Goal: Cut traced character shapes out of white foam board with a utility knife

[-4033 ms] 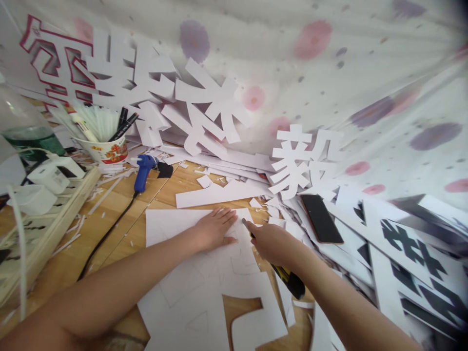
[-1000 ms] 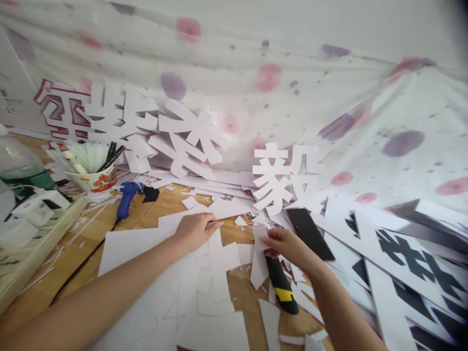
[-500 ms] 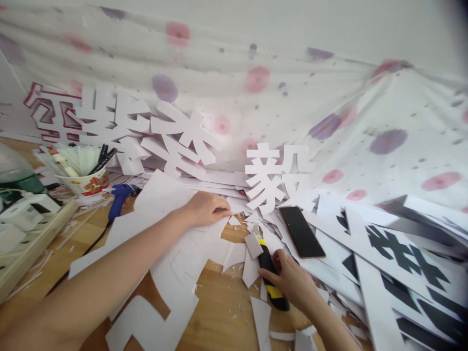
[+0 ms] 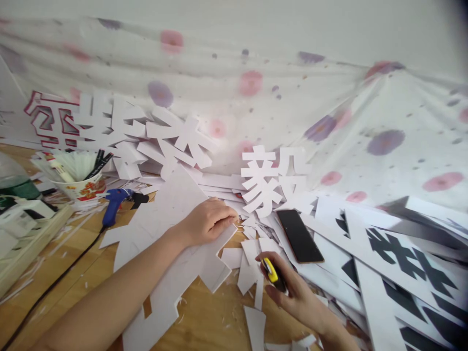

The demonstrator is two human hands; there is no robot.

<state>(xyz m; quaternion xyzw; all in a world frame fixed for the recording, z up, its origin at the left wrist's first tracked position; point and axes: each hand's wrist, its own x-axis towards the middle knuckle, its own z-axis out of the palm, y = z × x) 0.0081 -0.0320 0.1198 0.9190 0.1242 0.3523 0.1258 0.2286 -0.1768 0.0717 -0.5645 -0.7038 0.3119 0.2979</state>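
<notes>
A large sheet of white board (image 4: pixel 177 195) with an irregular cut outline lies on the wooden table under my left arm. My left hand (image 4: pixel 210 222) is closed at its right edge, thumb and fingers curled together there. My right hand (image 4: pixel 288 285) is wrapped around a black and yellow utility knife (image 4: pixel 271 270), held just right of the board and apart from it. The blade cannot be made out. White board scraps (image 4: pixel 255 324) lie beneath and beside the knife.
A black phone (image 4: pixel 300 235) lies beyond my right hand. Cut-out white characters (image 4: pixel 261 178) stand against the flowered curtain. At left are a blue glue gun (image 4: pixel 111 207) with its cord, a paper tub (image 4: pixel 86 190) of sticks and pens, and a power strip (image 4: pixel 34 253). Printed sheets (image 4: pixel 373 292) pile up at right.
The white board has turned and shifted, with my left hand on its edge. My right hand has picked the utility knife up off the table and tilted it.
</notes>
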